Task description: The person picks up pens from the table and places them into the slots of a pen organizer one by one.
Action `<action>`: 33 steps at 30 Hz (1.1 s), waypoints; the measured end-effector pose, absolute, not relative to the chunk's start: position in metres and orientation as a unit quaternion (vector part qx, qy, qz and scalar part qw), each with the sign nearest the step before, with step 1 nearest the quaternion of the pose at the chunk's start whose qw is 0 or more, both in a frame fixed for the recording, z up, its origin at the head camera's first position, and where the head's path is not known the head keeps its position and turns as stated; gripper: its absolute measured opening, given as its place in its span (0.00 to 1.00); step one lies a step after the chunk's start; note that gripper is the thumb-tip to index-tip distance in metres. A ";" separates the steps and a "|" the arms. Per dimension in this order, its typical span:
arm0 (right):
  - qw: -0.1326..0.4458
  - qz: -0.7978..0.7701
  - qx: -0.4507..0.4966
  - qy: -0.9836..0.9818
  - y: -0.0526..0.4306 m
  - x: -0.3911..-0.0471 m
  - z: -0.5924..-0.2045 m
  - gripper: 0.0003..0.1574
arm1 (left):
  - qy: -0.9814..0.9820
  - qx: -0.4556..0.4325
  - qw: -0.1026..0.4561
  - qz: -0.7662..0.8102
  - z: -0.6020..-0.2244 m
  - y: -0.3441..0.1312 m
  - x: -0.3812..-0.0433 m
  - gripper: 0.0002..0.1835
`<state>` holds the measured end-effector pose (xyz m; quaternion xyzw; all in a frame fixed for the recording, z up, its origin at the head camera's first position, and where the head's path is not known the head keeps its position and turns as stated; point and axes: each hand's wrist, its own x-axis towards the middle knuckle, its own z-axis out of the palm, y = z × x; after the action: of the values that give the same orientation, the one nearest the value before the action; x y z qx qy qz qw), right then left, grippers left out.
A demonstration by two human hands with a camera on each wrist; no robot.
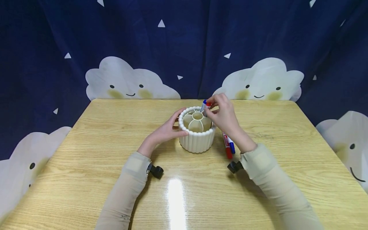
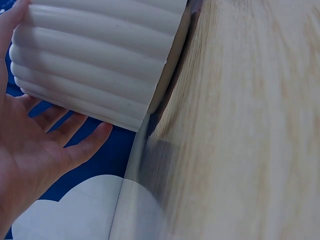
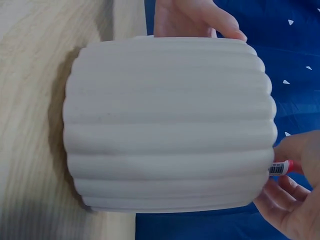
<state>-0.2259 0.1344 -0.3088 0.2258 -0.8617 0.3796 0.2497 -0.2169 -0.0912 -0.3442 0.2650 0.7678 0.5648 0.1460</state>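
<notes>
A ribbed white pen holder (image 1: 196, 142) with a beaded rim and petal-shaped compartments stands upright on the table. Its left side is held by my left hand (image 1: 165, 129), thumb across the front of the rim and fingers behind. At the back right of the rim, my right hand (image 1: 225, 115) pinches a red-ended marker (image 3: 277, 169) between thumb and fingers. The marker's lower part is inside the holder, hidden by the wall. Beside it, a blue-ended marker (image 1: 203, 104) stands in the holder. The left wrist view shows the left fingertips (image 2: 104, 130) along the holder's ribbed wall.
Right of the holder, a red-capped marker (image 1: 227, 148) and a blue-capped marker (image 1: 231, 147) lie side by side on the wooden table (image 1: 115, 134), partly under the right forearm. A dark blue curtain (image 1: 184, 48) with clouds hangs behind the table's far edge.
</notes>
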 end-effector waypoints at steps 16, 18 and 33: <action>0.242 0.387 0.210 -0.865 0.141 -0.220 -0.308 0.12 | 0.768 0.271 0.143 0.563 -0.345 -0.091 -0.218 0.47; 0.244 0.384 0.206 -0.866 0.144 -0.220 -0.307 0.12 | 0.768 0.270 0.143 0.563 -0.344 -0.091 -0.218 0.48; 0.197 0.327 0.146 -0.913 0.188 -0.236 -0.321 0.14 | 0.766 0.252 0.161 0.570 -0.344 -0.092 -0.218 0.48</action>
<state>-0.2361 0.1877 -0.3212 0.1457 -0.9126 0.3272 0.1969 -0.2176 -0.0916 -0.3441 0.2517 0.7657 0.5696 0.1606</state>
